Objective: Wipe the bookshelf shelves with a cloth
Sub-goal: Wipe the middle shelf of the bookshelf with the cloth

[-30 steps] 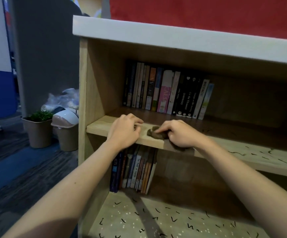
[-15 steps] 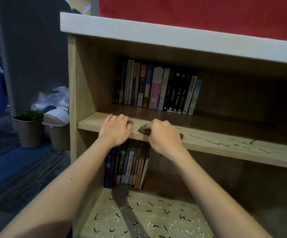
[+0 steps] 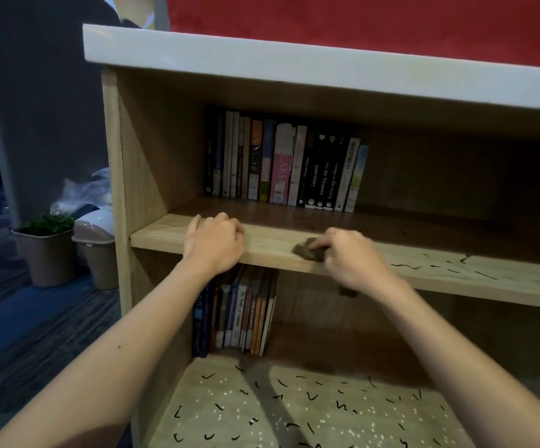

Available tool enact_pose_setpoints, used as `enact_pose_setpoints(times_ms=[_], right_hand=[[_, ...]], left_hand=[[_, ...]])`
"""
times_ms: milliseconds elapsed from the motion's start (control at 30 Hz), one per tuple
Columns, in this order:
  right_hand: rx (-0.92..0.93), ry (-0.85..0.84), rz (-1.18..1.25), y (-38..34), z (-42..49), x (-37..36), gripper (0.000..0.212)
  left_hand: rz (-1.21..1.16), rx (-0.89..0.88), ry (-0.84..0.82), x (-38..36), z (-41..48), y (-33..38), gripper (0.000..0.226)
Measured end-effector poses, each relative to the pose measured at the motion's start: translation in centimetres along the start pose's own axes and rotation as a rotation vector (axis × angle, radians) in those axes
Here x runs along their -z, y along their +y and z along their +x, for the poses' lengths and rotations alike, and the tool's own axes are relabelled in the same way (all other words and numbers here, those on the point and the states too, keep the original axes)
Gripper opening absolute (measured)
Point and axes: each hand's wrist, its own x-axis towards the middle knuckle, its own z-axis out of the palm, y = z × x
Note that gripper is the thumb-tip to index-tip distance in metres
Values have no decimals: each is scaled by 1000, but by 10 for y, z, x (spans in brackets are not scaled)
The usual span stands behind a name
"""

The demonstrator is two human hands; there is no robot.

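Bottom shelf: the bottom shelf (image 3: 294, 412) lies nearest, well below both hands, strewn with black squiggles and white specks; it looks not yet wiped.
Lower books: a short row of lower books (image 3: 239, 315) stands below the left fingers, under the middle shelf.
Left hand: the left hand (image 3: 213, 245) rests over the front edge of the middle shelf (image 3: 162, 234), its fingers (image 3: 226, 221) bent with knuckles up, holding nothing that shows; it reads as a brace.
Right hand: the right hand (image 3: 354, 261) has its fingers (image 3: 328, 242) pinched on the cloth, pressing it to the shelf.
Cloth: the brown cloth (image 3: 307, 250) is bunched small under and just left of the right fingers, on the front strip of the middle shelf, well apart from the left hand.
Handling: soft, light and limp, I judge; it should fold or slip from a loose pinch, so take it with the fingers spread over the bunch and press down while dragging.
Marks: black marks (image 3: 439, 266) lie to the right of the right fingers; the wood between the two hands looks bare.
Upper books: a row of upper books (image 3: 288, 163) stands beyond both hands at the shelf's back.
Top: the white top board (image 3: 262, 56) caps the bookshelf above the fingers.
Aside: a plant pot (image 3: 47, 253) and a lidded bin (image 3: 95, 240) stand on the floor far left of the left fingers.
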Motion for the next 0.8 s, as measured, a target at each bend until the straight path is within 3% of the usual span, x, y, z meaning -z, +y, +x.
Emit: enact_pose_setpoints(times_ms=[67, 233, 367, 567, 667, 800], right_hand=[[-74, 20, -56, 11, 12, 1, 38], [123, -42, 55, -3, 1, -2, 40], [-53, -121, 21, 38, 22, 17, 43], [95, -146, 9, 4, 38, -3, 47], [17, -182, 66, 30, 31, 13, 46], [1, -163, -55, 24, 61, 2, 48]], left_hand=[[-53, -35, 6, -4, 5, 16, 32], [-53, -119, 10, -18, 29, 53, 31], [-113, -77, -67, -28, 36, 46, 29], [-106, -19, -63, -32, 40, 48, 26], [-134, -41, -74, -31, 40, 46, 25], [-141, -37, -80, -30, 38, 46, 24]])
